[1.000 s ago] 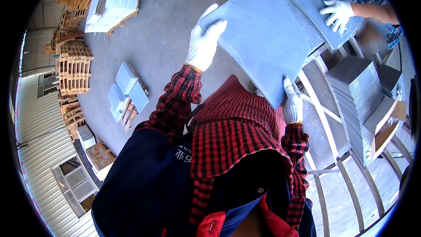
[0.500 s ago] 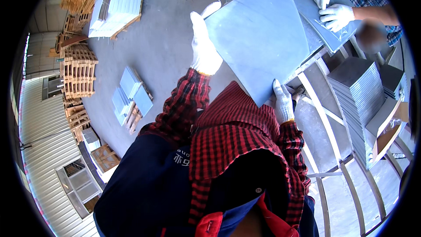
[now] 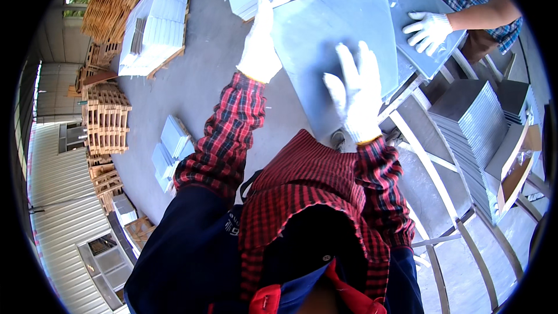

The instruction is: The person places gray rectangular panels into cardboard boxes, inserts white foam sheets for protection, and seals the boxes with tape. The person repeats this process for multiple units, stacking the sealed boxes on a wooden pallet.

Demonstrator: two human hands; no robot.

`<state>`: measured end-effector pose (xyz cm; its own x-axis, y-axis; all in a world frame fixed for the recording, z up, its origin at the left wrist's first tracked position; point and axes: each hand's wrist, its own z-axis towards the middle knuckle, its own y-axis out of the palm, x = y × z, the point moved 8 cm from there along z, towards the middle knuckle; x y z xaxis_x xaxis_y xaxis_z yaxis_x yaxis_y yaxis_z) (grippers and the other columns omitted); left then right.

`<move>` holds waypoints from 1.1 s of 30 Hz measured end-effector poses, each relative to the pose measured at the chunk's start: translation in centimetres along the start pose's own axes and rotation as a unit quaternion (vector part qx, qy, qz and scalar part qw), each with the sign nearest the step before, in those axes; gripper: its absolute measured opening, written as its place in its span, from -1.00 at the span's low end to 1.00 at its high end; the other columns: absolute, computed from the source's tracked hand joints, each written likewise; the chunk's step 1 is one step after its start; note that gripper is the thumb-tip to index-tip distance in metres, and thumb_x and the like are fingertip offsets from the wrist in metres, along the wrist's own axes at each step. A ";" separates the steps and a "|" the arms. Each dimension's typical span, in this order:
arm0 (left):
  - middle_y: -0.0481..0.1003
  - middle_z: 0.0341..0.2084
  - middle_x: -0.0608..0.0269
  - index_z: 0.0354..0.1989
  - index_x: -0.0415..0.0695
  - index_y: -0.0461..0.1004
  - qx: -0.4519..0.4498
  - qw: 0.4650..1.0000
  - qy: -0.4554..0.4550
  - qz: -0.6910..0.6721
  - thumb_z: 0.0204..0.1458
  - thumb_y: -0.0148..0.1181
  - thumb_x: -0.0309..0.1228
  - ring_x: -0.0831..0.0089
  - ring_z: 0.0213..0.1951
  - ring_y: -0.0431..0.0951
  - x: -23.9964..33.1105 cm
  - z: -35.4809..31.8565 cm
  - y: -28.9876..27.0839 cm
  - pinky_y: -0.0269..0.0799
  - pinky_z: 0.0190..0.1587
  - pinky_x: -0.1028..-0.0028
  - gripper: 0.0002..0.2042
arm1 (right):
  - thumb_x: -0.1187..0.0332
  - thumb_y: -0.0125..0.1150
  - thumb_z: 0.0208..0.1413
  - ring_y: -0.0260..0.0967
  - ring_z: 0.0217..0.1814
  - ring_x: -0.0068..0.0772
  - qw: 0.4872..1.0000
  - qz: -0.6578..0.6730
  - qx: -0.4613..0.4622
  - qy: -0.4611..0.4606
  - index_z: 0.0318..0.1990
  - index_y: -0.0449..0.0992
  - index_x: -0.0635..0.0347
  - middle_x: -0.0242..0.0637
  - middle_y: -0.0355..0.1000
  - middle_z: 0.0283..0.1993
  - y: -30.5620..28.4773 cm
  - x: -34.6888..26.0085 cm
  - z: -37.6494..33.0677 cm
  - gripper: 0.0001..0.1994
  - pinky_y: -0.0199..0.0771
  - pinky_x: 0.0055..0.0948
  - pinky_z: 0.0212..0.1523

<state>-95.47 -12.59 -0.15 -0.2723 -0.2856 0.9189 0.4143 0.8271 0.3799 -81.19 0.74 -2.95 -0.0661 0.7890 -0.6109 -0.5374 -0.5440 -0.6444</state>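
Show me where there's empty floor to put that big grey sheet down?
Bare grey floor lies left of the left hand, between the white stack on a pallet and the small white stacks. It is crowded on the right: the grey sheet, another person's gloved hand, the metal frame and grey tile stacks.

White knit gloves cover each hand, with red-and-black plaid sleeves and a navy apron.
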 end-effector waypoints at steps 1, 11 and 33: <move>0.27 0.32 0.10 0.45 -0.06 0.10 -0.015 1.000 -0.005 0.009 0.31 -0.25 0.20 0.25 0.30 0.30 0.3 0.8 0.4 0.26 0.31 0.24 -0.29 | 0.03 0.28 0.14 0.22 0.32 0.37 1.000 0.007 0.014 0.003 0.27 0.39 0.07 0.24 0.21 0.34 0.1 -0.1 0.9 -0.42 0.25 0.05 0.30; 0.45 0.17 0.19 0.25 -0.09 0.43 -0.088 0.975 0.028 0.202 0.31 -0.19 0.19 0.42 0.20 0.39 2.7 7.7 4.6 0.31 0.24 0.39 -0.36 | 0.12 0.34 0.17 0.05 0.50 -0.10 0.932 0.199 0.155 0.260 0.44 0.09 0.32 0.04 0.08 0.48 -2.7 15.9 3.8 -0.19 0.01 -0.24 0.45; 0.43 0.20 0.16 0.27 -0.17 0.40 -0.077 0.979 0.054 0.182 0.13 -0.56 0.48 0.33 0.20 0.38 3.4 12.5 11.7 0.19 0.30 0.40 -0.01 | -0.12 0.34 0.05 0.22 0.31 0.22 0.944 -0.029 0.214 0.250 0.30 0.33 0.23 0.18 0.26 0.27 -4.0 20.7 6.3 -0.22 0.24 0.04 0.27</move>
<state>-102.43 2.22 6.10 0.0076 -0.0424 0.9991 0.5955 0.8028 0.0295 -85.71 21.06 -10.09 0.3216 0.5224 -0.7898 -0.8250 -0.2548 -0.5044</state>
